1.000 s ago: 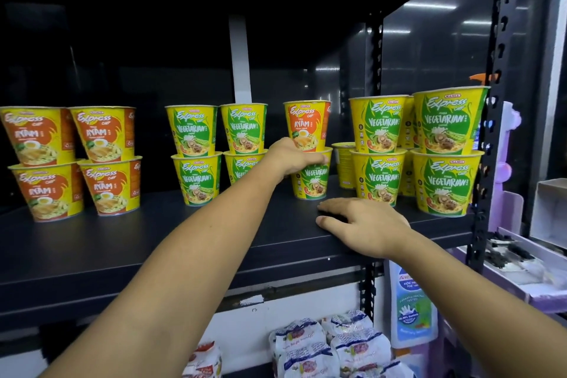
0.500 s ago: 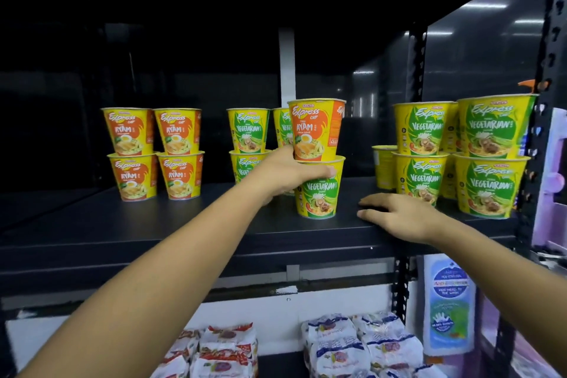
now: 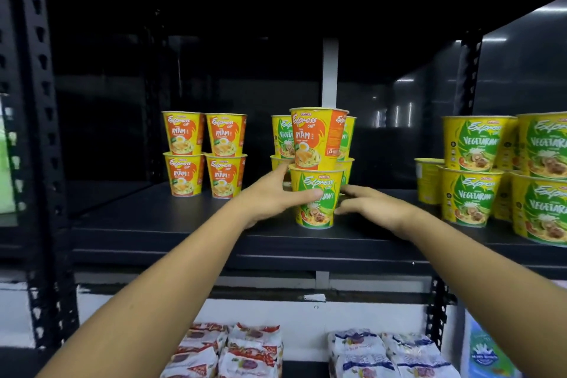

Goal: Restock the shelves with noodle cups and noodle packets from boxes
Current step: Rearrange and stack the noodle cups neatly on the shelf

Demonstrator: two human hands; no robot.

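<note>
Left hand (image 3: 270, 196) fingers wrap vegetarian cup (image 3: 317, 213); right hand (image 3: 371, 209) fingers straight, touching side

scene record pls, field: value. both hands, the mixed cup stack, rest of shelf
left hand: grips the green Vegetarian cup, thumb across its front
right hand: open, fingertips at that cup's right side
stack: orange Ayam cup upright on the green Vegetarian cup, near the shelf front
left of stack: four Ayam cups, two stacks of two
right of stack: Vegetarian cups, stacked two high
below: noodle packets
</note>
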